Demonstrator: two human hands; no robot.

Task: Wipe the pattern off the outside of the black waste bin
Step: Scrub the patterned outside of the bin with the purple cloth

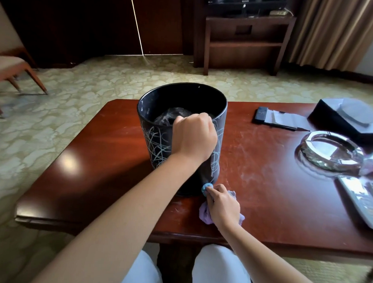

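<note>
The black bin [160, 144] stands upright on the wooden table [95, 170], near the table's middle and just in front of me. Pale scribbled lines cover its outer wall, and a crumpled dark bag lies inside. My left hand [194, 137] grips the near rim, fingers curled over the edge into the bin, wrist lying against the wall. My right hand [221, 204] is down at the foot of the bin on its right side, pinching a bunched purple cloth [206, 216]; a bluish tip of the cloth, wrapped over my fingertip, presses against the bin's base. Chalky smears mark the tabletop around it. Farther right lie a glass ashtray [331, 150], a remote control [361, 200], a black folder with papers [277, 119] and a dark tissue box [347, 117]. A chair [12, 67] stands on the patterned carpet to the left.
</note>
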